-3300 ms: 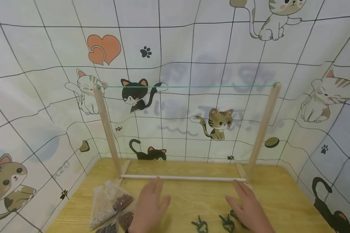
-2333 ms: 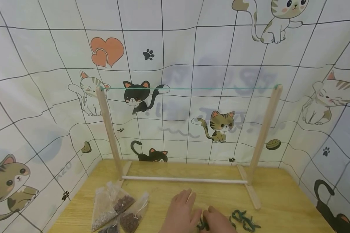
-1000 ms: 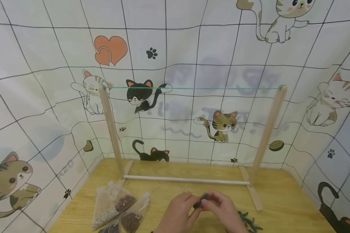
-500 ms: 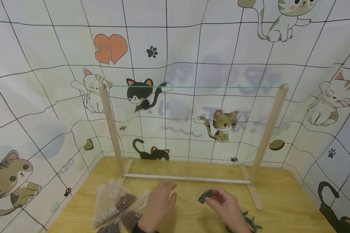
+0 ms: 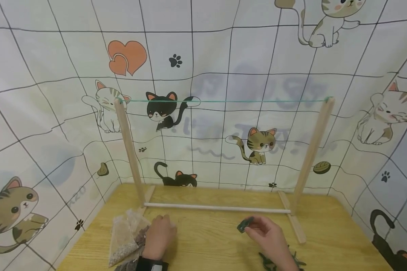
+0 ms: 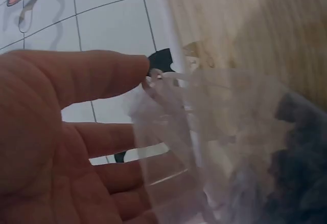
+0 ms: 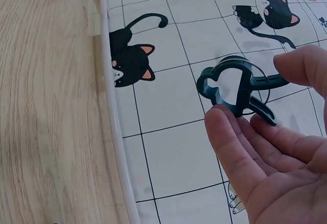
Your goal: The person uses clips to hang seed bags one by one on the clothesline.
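My right hand (image 5: 269, 239) holds a dark green plant clip (image 5: 245, 224) above the table. In the right wrist view the thumb is on one handle of the clip (image 7: 246, 88) and fingers support it from below; a thin wire ring circles its middle. My left hand (image 5: 160, 233), with a black band on its wrist, is over the bags at the left. Seen in the left wrist view, the thumb and fingers pinch the tied top of a sheer drawstring bag (image 6: 214, 127) with dark contents. Several more green clips (image 5: 267, 261) lie beneath my right forearm, partly hidden.
Other sheer bags (image 5: 122, 244) with pale and dark bits lie at the table's left. Behind the hands stands a wooden frame: left post (image 5: 130, 158), right post (image 5: 312, 154), low white rod (image 5: 217, 207), green string (image 5: 224, 101) across the top. Cat-print cloth (image 5: 207, 49) surrounds the table.
Both hands first came over the table, then met at one clip. The left hand let go, moved left and took a bag's top. The right hand kept the clip and shifted slightly right.
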`<control>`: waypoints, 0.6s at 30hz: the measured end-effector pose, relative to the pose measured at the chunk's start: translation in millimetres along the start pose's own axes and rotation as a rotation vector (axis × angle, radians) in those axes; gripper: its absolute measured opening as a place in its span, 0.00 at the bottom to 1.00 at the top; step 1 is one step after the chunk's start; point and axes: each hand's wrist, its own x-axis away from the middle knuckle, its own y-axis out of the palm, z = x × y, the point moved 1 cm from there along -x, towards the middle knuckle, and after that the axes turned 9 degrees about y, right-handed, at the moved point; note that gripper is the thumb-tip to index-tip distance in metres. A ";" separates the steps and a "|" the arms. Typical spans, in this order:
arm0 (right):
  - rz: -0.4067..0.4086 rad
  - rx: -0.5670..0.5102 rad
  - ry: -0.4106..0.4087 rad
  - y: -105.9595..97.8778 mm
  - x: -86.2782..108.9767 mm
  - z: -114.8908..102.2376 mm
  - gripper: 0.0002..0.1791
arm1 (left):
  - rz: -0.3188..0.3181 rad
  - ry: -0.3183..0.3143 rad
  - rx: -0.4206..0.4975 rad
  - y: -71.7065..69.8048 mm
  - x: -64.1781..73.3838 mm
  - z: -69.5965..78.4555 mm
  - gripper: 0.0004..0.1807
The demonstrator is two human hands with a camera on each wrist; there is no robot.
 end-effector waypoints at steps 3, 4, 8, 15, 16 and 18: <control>-0.002 -0.012 -0.017 -2.1 -0.2 -0.6 0.14 | -0.022 0.004 -0.010 3.7 1.9 -4.5 0.09; -0.003 -0.014 -0.020 -2.8 -0.2 -0.4 0.14 | -0.029 0.006 -0.010 4.6 2.5 -5.6 0.08; -0.009 -0.016 -0.004 -5.4 -0.9 0.9 0.15 | -0.036 0.013 0.017 2.5 3.6 -5.3 0.09; 0.018 0.021 0.016 -9.5 -1.7 1.6 0.14 | -0.064 -0.020 0.099 -17.3 1.4 3.9 0.18; 0.028 0.031 0.017 -10.5 -1.5 1.3 0.14 | -0.058 -0.009 0.106 -21.9 1.5 5.7 0.20; 0.054 0.060 0.018 -13.2 -1.1 0.2 0.14 | -0.044 0.005 0.135 -29.8 1.9 10.5 0.24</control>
